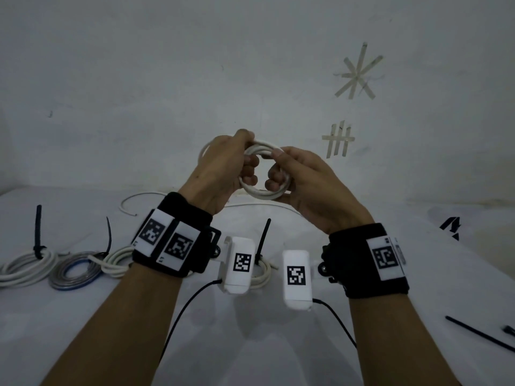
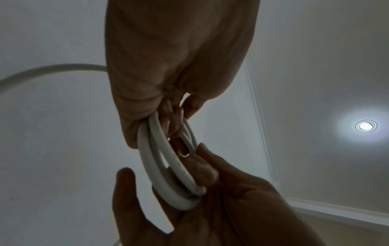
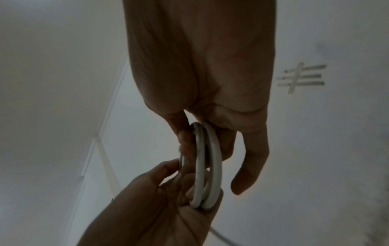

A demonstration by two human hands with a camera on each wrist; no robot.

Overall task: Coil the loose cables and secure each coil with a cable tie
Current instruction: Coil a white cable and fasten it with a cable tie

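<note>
I hold a white cable coil [image 1: 260, 190] up in front of the wall with both hands. My left hand [image 1: 246, 162] grips its left side, with the fingers curled through the ring and the thumb on top. My right hand [image 1: 276, 169] grips the right side the same way. In the left wrist view the coil [image 2: 166, 174] shows a few loops running from my left fingers down into my right palm. In the right wrist view the coil [image 3: 210, 166] hangs between thumb and fingers. A loose tail of white cable [image 1: 139, 197] trails onto the table.
Several tied coils lie on the white table [image 1: 83, 316]: a white coil [image 1: 25, 270] with a black tie [image 1: 37, 232], a grey-blue coil [image 1: 73, 271], and further white coils [image 1: 117, 261] [image 1: 263, 273]. Loose black cable ties [image 1: 479, 334] lie at the right edge.
</note>
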